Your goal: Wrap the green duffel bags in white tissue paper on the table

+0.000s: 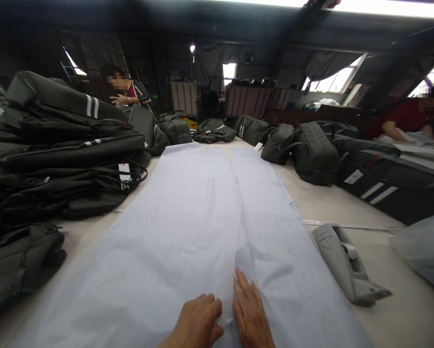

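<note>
Dark-green bags (57, 113) with an illegible white tag (124, 171) lay left of the white sheet (191, 208) on the worktop (82, 236). On the sheet, the left hand (198, 320) curled, grip unclear, beside the flattened right hand (250, 311). A window (332, 82) glowed beyond; right of the sheet, a grey dispenser (336, 263) bore an H-like mark (324, 240).

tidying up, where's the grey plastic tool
In the head view, the grey plastic tool lies right of the right hand, beside the white sheet.
</note>
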Available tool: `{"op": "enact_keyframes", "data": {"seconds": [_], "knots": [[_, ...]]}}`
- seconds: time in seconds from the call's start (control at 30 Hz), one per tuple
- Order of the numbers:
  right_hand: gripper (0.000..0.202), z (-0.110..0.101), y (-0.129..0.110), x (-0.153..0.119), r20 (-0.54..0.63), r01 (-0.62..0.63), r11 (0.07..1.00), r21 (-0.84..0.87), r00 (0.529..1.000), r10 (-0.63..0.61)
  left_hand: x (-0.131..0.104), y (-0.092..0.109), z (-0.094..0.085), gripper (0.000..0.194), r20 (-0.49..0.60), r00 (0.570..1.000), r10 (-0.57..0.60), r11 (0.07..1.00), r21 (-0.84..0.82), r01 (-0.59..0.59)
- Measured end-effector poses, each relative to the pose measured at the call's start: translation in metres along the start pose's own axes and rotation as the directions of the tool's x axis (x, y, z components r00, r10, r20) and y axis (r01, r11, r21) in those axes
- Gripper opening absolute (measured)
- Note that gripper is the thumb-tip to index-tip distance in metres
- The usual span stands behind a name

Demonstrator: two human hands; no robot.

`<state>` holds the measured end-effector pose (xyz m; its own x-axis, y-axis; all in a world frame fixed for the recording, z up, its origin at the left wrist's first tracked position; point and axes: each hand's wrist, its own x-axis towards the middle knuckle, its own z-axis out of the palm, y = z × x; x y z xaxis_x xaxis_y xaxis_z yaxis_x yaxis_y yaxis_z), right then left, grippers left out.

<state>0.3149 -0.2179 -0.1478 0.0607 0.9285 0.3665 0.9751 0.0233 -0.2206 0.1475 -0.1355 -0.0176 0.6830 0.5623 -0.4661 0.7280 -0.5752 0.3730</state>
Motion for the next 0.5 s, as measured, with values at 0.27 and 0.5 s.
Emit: {"op": "enact_keyframes", "data": {"seconds": [0.27, 0.5], "knots": [[0.065, 0.011, 0.006, 0.008, 0.014, -0.085, 0.996, 0.038, 0.996, 0.084, -0.001, 0.007, -0.003, 0.021, 0.016, 1.0, -0.006, 1.0, -0.003, 0.006], [0.048, 0.016, -0.01, 0.018, 0.006, -0.322, 0.856, 0.404, 0.937, 0.349, 0.014, 0.001, 0.014, 0.023, 0.046, 0.999, 0.015, 1.0, 0.003, -0.015]]}}
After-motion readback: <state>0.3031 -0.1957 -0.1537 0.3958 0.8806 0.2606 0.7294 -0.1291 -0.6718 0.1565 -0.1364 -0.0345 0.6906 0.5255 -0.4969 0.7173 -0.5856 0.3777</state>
